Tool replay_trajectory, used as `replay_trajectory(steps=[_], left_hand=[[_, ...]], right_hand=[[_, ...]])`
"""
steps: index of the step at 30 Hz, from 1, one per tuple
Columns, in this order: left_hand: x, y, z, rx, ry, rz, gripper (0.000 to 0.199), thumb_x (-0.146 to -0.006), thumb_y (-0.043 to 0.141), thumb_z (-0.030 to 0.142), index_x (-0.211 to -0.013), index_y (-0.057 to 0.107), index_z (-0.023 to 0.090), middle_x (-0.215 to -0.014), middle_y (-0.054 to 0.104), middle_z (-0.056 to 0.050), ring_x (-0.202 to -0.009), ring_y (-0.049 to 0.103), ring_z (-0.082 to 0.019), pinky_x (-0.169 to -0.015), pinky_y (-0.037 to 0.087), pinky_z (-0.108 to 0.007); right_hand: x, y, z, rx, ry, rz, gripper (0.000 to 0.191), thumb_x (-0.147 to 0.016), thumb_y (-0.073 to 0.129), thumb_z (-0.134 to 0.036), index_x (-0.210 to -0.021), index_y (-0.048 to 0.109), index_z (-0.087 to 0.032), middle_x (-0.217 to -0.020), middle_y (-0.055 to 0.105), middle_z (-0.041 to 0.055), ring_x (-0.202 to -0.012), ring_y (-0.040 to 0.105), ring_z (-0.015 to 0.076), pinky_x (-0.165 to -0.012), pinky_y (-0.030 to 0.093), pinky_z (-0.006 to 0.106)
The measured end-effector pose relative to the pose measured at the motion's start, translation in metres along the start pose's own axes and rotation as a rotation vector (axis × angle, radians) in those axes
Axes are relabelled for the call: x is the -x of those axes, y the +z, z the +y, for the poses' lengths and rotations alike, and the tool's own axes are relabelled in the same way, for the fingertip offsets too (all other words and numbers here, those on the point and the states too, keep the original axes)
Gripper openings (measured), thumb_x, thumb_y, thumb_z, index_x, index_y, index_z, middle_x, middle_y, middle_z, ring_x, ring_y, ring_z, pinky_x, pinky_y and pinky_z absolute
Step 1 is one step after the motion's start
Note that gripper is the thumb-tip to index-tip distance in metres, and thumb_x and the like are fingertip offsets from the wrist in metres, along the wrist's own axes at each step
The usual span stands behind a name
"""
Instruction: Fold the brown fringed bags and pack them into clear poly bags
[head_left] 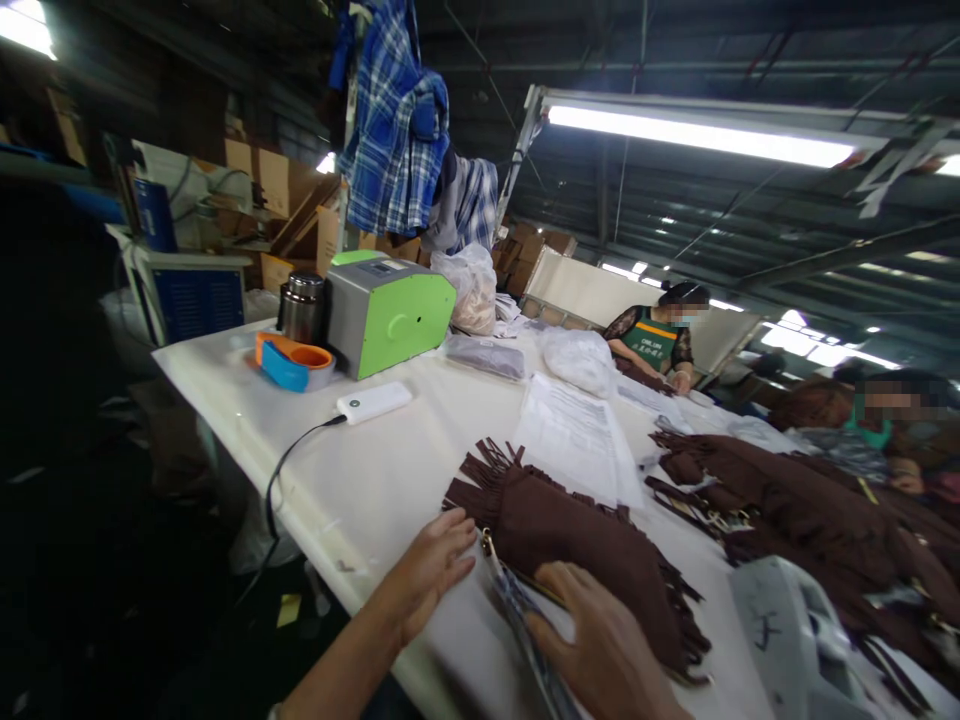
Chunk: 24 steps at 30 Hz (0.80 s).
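A dark brown bag [577,535] with fringed ends lies on the white table in front of me. From its near edge, by a gold-coloured clip [487,543], a shiny grey-and-blue strip [525,625] runs toward me; I cannot make out what it is. My left hand [427,570] is at the bag's left corner, fingers stretched out and holding nothing, fingertips close to the fringe. Over the near edge of the bag rests my right hand [600,640], its thumb apart from its fingers and beside the strip. Part of the bag is hidden beneath it.
A grey tape dispenser [787,630] stands at right, near more brown bags [795,500]. Printed papers [577,440] lie behind the bag. Further left are a white power bank [375,401] with cable, a green-grey machine [390,310] and a flask [301,308]. A co-worker [652,335] works across the table.
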<state>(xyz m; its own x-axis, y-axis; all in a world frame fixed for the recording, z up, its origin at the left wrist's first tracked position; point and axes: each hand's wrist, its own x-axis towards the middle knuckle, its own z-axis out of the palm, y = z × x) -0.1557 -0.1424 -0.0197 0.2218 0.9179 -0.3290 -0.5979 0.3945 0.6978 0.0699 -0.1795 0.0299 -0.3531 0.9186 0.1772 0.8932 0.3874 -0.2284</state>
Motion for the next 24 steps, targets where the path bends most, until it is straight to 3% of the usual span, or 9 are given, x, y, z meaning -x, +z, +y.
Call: replay_trajectory(steps=[3, 6, 9, 12, 15, 18, 21, 24], left_hand=[[-0.018, 0.010, 0.012, -0.022, -0.021, 0.004, 0.044, -0.075, 0.067, 0.020, -0.116, 0.051, 0.018, -0.140, 0.047, -0.017, -0.126, 0.050, -0.024, -0.094, 0.048, -0.033], [-0.035, 0.017, 0.030, -0.073, -0.021, -0.025, 0.044, -0.071, 0.072, 0.020, -0.112, 0.055, 0.018, -0.126, 0.059, -0.016, -0.119, 0.055, -0.025, -0.092, 0.048, -0.035], [-0.041, 0.018, 0.047, -0.151, 0.038, -0.071, 0.040, -0.070, 0.073, 0.024, -0.106, 0.058, 0.018, -0.111, 0.066, -0.011, -0.109, 0.060, -0.023, -0.090, 0.047, -0.035], [-0.037, 0.014, 0.052, -0.236, 0.095, -0.108, 0.032, -0.068, 0.072, 0.028, -0.096, 0.060, 0.017, -0.098, 0.069, -0.007, -0.095, 0.063, -0.019, -0.085, 0.047, -0.032], [-0.032, 0.008, 0.043, -0.305, 0.049, -0.151, 0.034, -0.061, 0.076, 0.034, -0.083, 0.062, 0.014, -0.085, 0.069, -0.008, -0.080, 0.064, -0.020, -0.079, 0.050, -0.035], [-0.032, 0.012, 0.025, -0.329, -0.027, -0.204, 0.044, -0.056, 0.078, 0.043, -0.084, 0.063, 0.013, -0.082, 0.069, -0.009, -0.073, 0.064, -0.019, -0.077, 0.051, -0.037], [-0.036, 0.027, 0.008, -0.342, -0.057, -0.269, 0.054, -0.060, 0.072, 0.059, -0.089, 0.061, 0.016, -0.085, 0.068, -0.007, -0.076, 0.064, -0.017, -0.078, 0.051, -0.034], [-0.042, 0.043, 0.001, -0.434, -0.034, -0.327, 0.054, -0.063, 0.065, 0.069, -0.083, 0.057, 0.020, -0.078, 0.064, -0.001, -0.076, 0.063, -0.016, -0.073, 0.049, -0.028]], right_hand=[[-0.015, 0.036, -0.025, 0.015, 0.025, 0.039, 0.012, -0.076, 0.059, -0.016, -0.086, 0.060, -0.023, -0.090, 0.065, 0.0045, -0.085, 0.062, 0.0234, -0.075, 0.048, 0.032], [-0.024, 0.049, -0.009, -0.131, 0.021, 0.076, 0.009, -0.076, 0.053, -0.013, -0.077, 0.056, -0.021, -0.081, 0.062, 0.0018, -0.076, 0.058, 0.0185, -0.069, 0.043, 0.028], [-0.031, 0.037, 0.020, -0.355, 0.158, 0.035, 0.010, -0.071, 0.059, -0.020, -0.066, 0.050, -0.021, -0.063, 0.052, -0.0037, -0.062, 0.050, 0.0147, -0.058, 0.036, 0.025], [-0.036, 0.015, 0.038, -0.620, 0.286, -0.014, 0.017, -0.070, 0.063, -0.030, -0.065, 0.050, -0.020, -0.059, 0.050, -0.0054, -0.058, 0.046, 0.0130, -0.056, 0.034, 0.025], [-0.036, -0.001, 0.048, -0.867, 0.340, -0.073, 0.021, -0.070, 0.065, -0.037, -0.071, 0.053, -0.020, -0.064, 0.057, -0.0039, -0.060, 0.049, 0.0133, -0.059, 0.036, 0.025], [-0.036, -0.007, 0.051, -0.989, 0.376, -0.096, 0.024, -0.069, 0.066, -0.039, -0.072, 0.050, -0.021, -0.065, 0.062, -0.0030, -0.059, 0.052, 0.0137, -0.061, 0.039, 0.026], [-0.030, -0.003, 0.045, -0.840, 0.318, -0.061, 0.018, -0.070, 0.065, -0.031, -0.071, 0.052, -0.020, -0.063, 0.060, -0.0042, -0.059, 0.051, 0.0128, -0.058, 0.037, 0.024], [-0.021, 0.016, 0.035, -0.410, 0.179, -0.005, 0.010, -0.067, 0.066, -0.022, -0.069, 0.058, -0.019, -0.065, 0.060, -0.0045, -0.061, 0.052, 0.0124, -0.055, 0.033, 0.023]])
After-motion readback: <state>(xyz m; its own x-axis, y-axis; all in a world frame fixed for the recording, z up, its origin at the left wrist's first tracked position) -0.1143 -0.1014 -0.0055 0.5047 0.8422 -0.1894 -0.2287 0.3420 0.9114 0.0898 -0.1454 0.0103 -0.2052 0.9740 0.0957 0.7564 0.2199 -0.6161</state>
